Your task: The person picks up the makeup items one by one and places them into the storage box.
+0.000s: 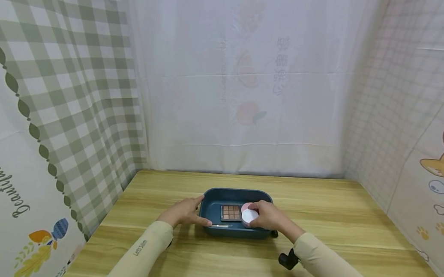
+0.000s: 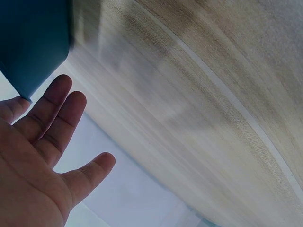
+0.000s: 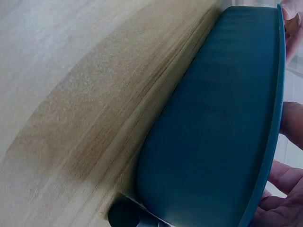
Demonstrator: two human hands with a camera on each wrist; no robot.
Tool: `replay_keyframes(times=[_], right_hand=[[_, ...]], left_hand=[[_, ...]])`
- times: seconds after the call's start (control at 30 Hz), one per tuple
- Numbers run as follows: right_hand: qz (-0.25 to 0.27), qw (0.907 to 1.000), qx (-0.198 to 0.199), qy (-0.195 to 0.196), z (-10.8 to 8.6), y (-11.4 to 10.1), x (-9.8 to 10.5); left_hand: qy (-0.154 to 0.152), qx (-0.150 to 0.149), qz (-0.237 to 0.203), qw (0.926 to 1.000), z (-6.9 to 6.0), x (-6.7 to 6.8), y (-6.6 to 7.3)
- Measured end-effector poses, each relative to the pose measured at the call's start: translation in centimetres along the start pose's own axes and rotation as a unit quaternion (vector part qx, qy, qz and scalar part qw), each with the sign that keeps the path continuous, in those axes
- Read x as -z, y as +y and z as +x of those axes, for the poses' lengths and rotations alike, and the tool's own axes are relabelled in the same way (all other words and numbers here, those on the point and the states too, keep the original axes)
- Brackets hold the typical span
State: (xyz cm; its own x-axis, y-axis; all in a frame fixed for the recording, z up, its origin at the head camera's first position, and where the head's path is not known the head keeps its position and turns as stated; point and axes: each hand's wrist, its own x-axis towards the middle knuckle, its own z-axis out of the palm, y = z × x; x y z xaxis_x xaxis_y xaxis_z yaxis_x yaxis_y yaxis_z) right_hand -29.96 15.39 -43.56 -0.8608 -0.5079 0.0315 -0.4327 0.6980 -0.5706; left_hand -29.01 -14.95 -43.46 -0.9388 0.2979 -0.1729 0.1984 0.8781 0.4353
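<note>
A dark blue tray [image 1: 215, 231] stands on the table. My left hand [image 1: 181, 212] is at its left end, fingers spread and fairly straight; the left wrist view shows the spread fingers [image 2: 64, 118] beside the tray's corner [image 2: 35, 52], one touching the rim. Inside the tray, my right hand [image 1: 268, 215] holds a round white case [image 1: 249, 217], with a pink round piece [image 1: 245, 206] just behind it. An eyeshadow palette [image 1: 231, 213] with brown pans lies left of the case. Near the front wall lies a thin, pale stick-like item [image 1: 220, 226]. The tray's wall hides most of the right hand in the right wrist view.
The wooden table [image 1: 317, 214] carries the tray near its middle. A black device part [image 1: 288, 260] is at the right wrist, and another dark piece [image 3: 124, 213] sits by the tray's corner. Patterned cloth curtains [image 1: 76, 59] hang at the left, back and right.
</note>
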Motion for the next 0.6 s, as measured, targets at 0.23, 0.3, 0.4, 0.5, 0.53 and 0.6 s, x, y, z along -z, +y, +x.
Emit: replay_keyframes(times=[0.23,0.3,0.4,0.5,0.53,0.6], right_hand=[[-0.02,0.9994,0.024,-0.01,0.18,-0.11,-0.3],[-0.021,0.9993,0.027,-0.014,0.29,-0.07,-0.41],[-0.017,0.9992,0.029,-0.02,0.46,0.0,-0.56],[-0.012,0.9994,0.021,-0.025,0.61,-0.03,-0.77],[-0.009,0.9994,0.019,-0.027,0.67,-0.05,-0.84],[-0.011,0.9994,0.014,-0.028,0.78,-0.13,-1.0]], left_hand=[[0.004,0.001,0.005,1.0,0.01,-0.03,0.27],[0.005,0.0,0.007,1.0,0.04,-0.05,0.27],[0.006,0.001,0.007,1.0,0.08,-0.09,0.23],[0.006,0.002,0.006,1.0,0.14,-0.14,0.16],[0.006,0.002,0.006,1.0,0.16,-0.13,0.15],[0.006,0.001,0.005,1.0,0.18,-0.14,0.12]])
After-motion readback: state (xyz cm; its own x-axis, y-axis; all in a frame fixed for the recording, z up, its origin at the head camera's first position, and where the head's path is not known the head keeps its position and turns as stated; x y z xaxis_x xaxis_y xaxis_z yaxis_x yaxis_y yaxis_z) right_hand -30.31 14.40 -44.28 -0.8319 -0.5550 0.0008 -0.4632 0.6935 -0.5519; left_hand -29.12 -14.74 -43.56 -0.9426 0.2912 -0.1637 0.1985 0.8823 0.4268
